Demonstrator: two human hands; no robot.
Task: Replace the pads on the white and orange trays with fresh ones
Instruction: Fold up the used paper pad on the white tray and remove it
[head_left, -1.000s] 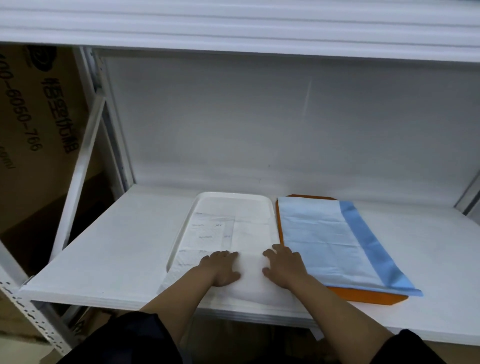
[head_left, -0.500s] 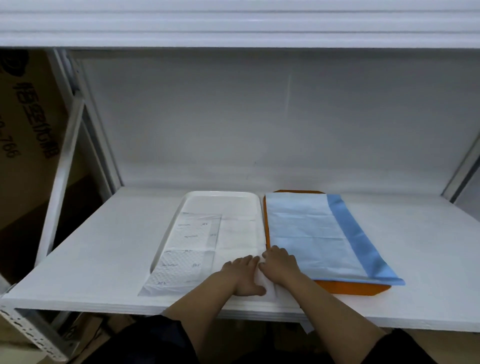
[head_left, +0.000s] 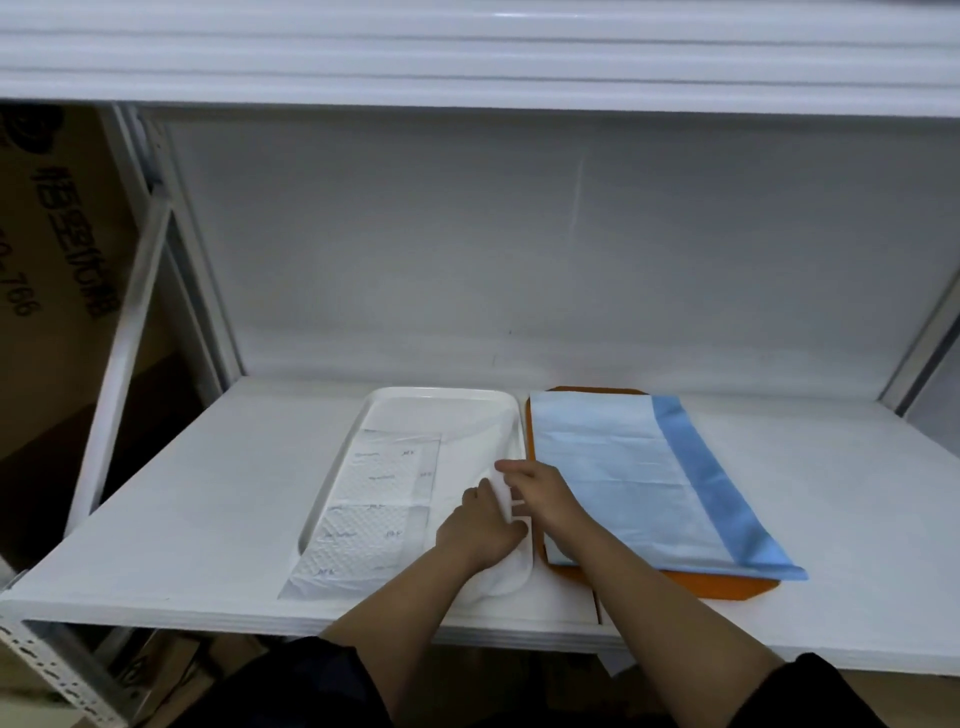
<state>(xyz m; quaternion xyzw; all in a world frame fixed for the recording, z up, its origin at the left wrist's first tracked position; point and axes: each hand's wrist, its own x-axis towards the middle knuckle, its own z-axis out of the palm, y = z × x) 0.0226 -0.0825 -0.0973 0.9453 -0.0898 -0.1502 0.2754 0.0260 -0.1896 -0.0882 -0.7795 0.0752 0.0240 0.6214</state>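
A white shelf of a metal rack carries everything here, with a second shelf board overhead and a printed cardboard box standing beyond the rack's left post. On the shelf two trays lie side by side, just apart. The orange tray sits on the right, nearly covered by a blue pad that has a darker blue band along its right edge and hangs over the tray's front corner. The white tray sits on the left, holding a white pad with a quilted, printed strip down its left part; the pad's near end spills over the tray's front rim onto the shelf. The pad's right edge is lifted off the tray. The left hand holds that raised edge with curled fingers, and the right hand pinches the same fold from the other side, close against the left.
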